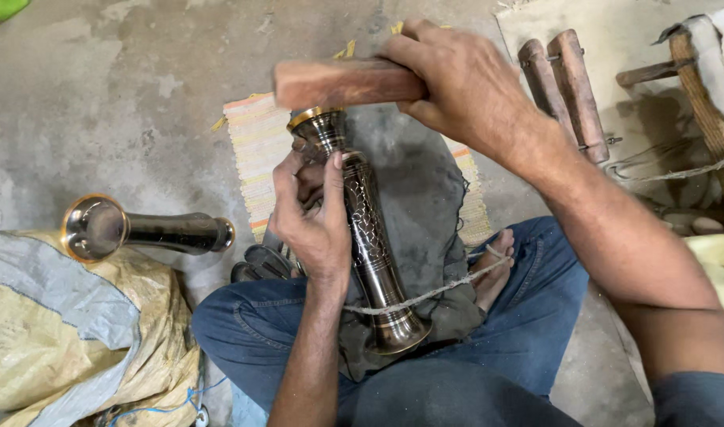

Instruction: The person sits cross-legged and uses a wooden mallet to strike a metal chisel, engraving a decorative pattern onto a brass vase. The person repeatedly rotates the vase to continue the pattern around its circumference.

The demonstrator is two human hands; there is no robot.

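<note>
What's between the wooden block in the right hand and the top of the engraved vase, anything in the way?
Nothing visible. The right hand holds the wooden block directly over the gold rim of the engraved vase, with no object between them. The left hand grips the vase's neck lower down, its fingers beside the neck rather than over the rim.

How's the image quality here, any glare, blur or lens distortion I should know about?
Head view: soft, even daylight, shadows faint; bright glare on the polished mouth of the spare vase lying at left; the engraved vase under the left hand is sharp; the wooden block in the right hand looks slightly soft; wide-angle stretch enlarges the right forearm.
</note>
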